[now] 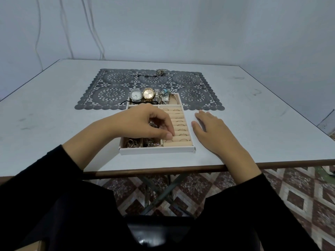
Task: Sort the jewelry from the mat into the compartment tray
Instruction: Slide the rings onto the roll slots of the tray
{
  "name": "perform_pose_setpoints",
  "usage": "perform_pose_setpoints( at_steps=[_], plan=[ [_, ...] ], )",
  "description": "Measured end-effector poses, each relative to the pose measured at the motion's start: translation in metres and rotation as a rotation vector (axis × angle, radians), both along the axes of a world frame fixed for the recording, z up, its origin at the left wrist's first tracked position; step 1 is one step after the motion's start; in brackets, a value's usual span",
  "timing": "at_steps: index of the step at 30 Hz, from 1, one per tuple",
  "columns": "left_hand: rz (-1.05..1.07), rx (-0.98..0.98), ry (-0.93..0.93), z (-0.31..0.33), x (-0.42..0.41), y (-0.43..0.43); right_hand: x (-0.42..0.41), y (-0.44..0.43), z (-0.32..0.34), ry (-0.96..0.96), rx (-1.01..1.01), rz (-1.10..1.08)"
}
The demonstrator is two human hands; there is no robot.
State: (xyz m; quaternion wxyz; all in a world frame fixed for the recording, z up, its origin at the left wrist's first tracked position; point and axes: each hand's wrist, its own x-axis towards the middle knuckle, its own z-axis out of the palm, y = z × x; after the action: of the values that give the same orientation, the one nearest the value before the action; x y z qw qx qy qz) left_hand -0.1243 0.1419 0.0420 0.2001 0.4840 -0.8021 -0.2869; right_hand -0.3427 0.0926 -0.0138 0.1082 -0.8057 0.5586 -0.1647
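I see a pale wall behind a white table (54,109) with a brown front edge. A grey lace-pattern mat (108,95) lies on its far middle. A silvery chain (150,74) rests on the mat near its far edge, well apart from everything else.

The white compartment tray (155,150) sits in front of the mat, its far end overlapping the mat's near border. In the tray's front-left compartments I make out a tangle of small jewelry pieces (132,143). Along the far row a silver watch (136,95) stands beside a gold watch (148,93), with more pieces packed to their right.

The left hand (143,122) reaches over the middle of the tray from the left in a black sleeve. Its fingers are curled downward, and thumb and fingertips meet at a near slot of the beige ring rolls (181,127). I cannot tell whether they pinch a ring. Thin rings sit in several slots of those rolls, on the tray's right side.

The right hand (212,131) lies flat on the table just beside the tray's right wall, fingers straight and holding nothing. Below the table edge, patterned floor tiles (299,192) show on the right.
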Motion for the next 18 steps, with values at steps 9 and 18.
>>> perform_pose_setpoints(
  at_steps=[9,18],
  plan=[
    [0.003,-0.008,0.004,0.001,-0.003,0.0,-0.002,-0.001,0.0,-0.015,-0.016,0.015],
    [0.205,-0.201,0.206,0.005,0.033,-0.032,-0.013,-0.027,0.019,-0.127,0.001,0.03]
  ],
)
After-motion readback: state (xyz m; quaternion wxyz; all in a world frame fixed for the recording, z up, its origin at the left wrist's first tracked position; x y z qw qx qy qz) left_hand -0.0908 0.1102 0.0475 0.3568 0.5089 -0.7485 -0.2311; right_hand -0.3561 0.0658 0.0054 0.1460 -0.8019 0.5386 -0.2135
